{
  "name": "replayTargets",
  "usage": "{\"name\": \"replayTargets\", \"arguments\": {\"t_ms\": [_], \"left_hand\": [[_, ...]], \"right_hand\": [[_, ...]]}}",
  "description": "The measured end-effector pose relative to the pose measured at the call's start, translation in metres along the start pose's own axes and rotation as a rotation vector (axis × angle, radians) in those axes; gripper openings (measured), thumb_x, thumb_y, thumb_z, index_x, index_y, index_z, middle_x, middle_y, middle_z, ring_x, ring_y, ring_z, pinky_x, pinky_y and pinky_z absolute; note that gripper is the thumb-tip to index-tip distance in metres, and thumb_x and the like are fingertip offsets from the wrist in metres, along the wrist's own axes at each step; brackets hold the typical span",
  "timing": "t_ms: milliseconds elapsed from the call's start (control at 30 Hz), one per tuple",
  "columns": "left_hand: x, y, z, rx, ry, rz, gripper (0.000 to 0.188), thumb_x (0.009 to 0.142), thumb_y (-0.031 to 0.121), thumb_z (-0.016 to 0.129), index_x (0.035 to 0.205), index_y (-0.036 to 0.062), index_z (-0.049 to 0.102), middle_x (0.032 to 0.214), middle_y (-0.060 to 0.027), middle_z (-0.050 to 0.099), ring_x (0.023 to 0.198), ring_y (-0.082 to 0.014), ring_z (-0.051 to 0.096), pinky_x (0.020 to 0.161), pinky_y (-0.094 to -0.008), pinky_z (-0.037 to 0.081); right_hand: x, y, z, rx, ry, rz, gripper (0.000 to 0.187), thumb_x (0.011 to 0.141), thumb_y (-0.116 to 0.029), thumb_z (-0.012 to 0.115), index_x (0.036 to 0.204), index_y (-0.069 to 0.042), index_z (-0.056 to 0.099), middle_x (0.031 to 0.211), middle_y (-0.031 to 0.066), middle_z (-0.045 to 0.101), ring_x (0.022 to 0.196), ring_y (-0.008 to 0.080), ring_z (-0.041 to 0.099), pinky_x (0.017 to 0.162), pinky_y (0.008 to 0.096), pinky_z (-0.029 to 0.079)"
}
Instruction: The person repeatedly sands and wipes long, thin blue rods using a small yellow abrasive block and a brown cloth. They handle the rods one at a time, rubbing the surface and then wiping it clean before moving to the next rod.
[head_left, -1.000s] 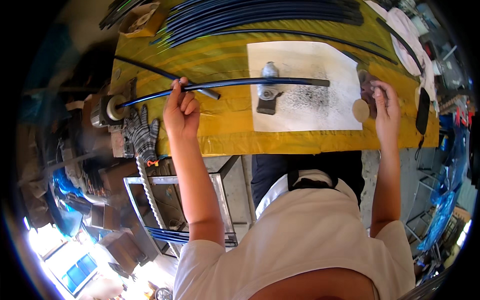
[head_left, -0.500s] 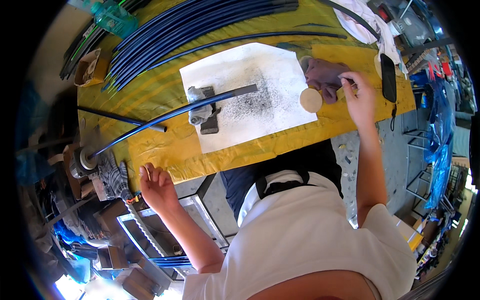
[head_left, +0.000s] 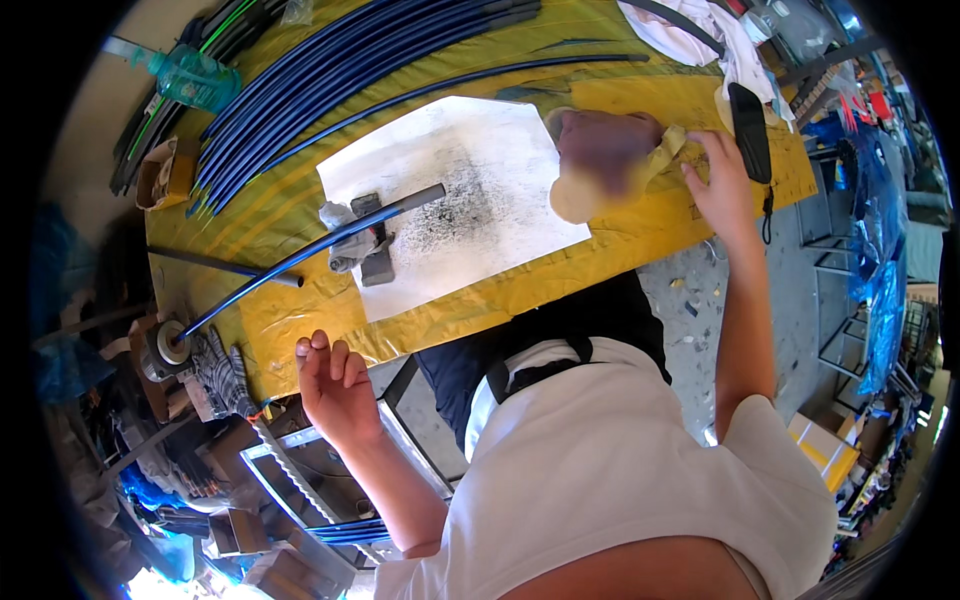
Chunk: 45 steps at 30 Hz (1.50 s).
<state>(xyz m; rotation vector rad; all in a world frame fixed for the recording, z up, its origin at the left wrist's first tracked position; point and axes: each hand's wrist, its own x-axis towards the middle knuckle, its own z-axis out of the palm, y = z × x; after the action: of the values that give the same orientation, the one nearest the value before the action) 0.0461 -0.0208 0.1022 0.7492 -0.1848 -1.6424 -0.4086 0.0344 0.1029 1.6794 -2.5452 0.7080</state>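
Note:
My right hand hovers over the table's right side, thumb and index finger apart. Right by its fingertips is a crumpled tan strip; no firm grip on it shows. Left of the strip lie a brownish-purple cloth and a round tan disc, partly blurred. My left hand, its fingers loosely curled and apart, hangs off the front edge and holds nothing visible. A blue rod with a grey tip slants from a round spindle across a dark block with grey cloth.
A white sheet speckled with dark dust lies on the yellow-covered table. Many blue rods are stacked behind it. A small box and a green bottle stand far left. At the right lies a black phone-like object.
The view has shifted, so the table items sit further left. My right thumb and index finger have parted, and the tan strip stands out beside the cloth. The left hand stays loosely curled.

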Motion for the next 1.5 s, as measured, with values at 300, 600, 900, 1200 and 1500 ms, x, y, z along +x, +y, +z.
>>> {"name": "replayTargets", "arguments": {"t_ms": [300,600,900,1200,1500], "left_hand": [[-0.024,-0.037,0.042,0.286,-0.122,-0.051,0.011,0.086,0.005,0.050,0.097,0.0046,0.049,0.089,-0.0044,0.048,0.061,-0.0090,0.034,0.050,-0.0200,0.030],[-0.038,-0.085,0.088,1.154,-0.583,0.275,0.030,0.079,0.001,0.061,0.107,-0.0008,0.050,0.101,-0.0096,0.052,0.081,-0.0136,0.049,0.074,-0.0235,0.041],[-0.057,-0.105,0.164,1.527,-0.949,0.572,0.070,0.061,0.030,0.075,0.116,-0.0044,0.048,0.107,-0.0173,0.053,0.091,-0.0320,0.055,0.076,-0.0386,0.046],[-0.046,-0.104,0.126,1.578,-0.784,0.957,0.042,0.066,0.005,0.057,0.106,-0.0054,0.055,0.075,-0.0079,0.051,0.066,-0.0219,0.052,0.055,-0.0305,0.043],[-0.032,-0.087,0.115,1.656,-0.688,1.282,0.048,0.060,-0.002,0.062,0.107,-0.0041,0.059,0.069,-0.0058,0.054,0.054,-0.0177,0.046,0.047,-0.0270,0.037]], "right_hand": [[0.024,0.036,0.010,-0.176,-0.090,-0.262,0.041,0.062,0.004,0.065,0.099,-0.011,0.057,0.119,0.0095,0.049,0.112,0.0323,0.043,0.091,0.0379,0.039],[0.002,-0.006,-0.039,-0.044,0.308,-0.512,0.038,0.060,0.003,0.071,0.094,-0.010,0.059,0.101,0.0067,0.059,0.093,0.0282,0.055,0.080,0.0355,0.045],[-0.014,-0.094,-0.043,0.038,0.986,-1.137,0.043,0.069,-0.003,0.076,0.100,-0.028,0.057,0.104,0.0025,0.054,0.090,0.0206,0.054,0.067,0.0276,0.046],[-0.034,-0.114,-0.023,0.853,0.422,-0.771,0.068,0.066,-0.011,0.076,0.123,-0.008,0.040,0.106,0.0206,0.051,0.090,0.0294,0.056,0.066,0.0313,0.048],[-0.030,-0.144,-0.015,1.257,0.029,-0.816,0.038,0.075,-0.015,0.070,0.098,-0.011,0.040,0.090,0.0230,0.058,0.083,0.0320,0.056,0.065,0.0330,0.046]]}}
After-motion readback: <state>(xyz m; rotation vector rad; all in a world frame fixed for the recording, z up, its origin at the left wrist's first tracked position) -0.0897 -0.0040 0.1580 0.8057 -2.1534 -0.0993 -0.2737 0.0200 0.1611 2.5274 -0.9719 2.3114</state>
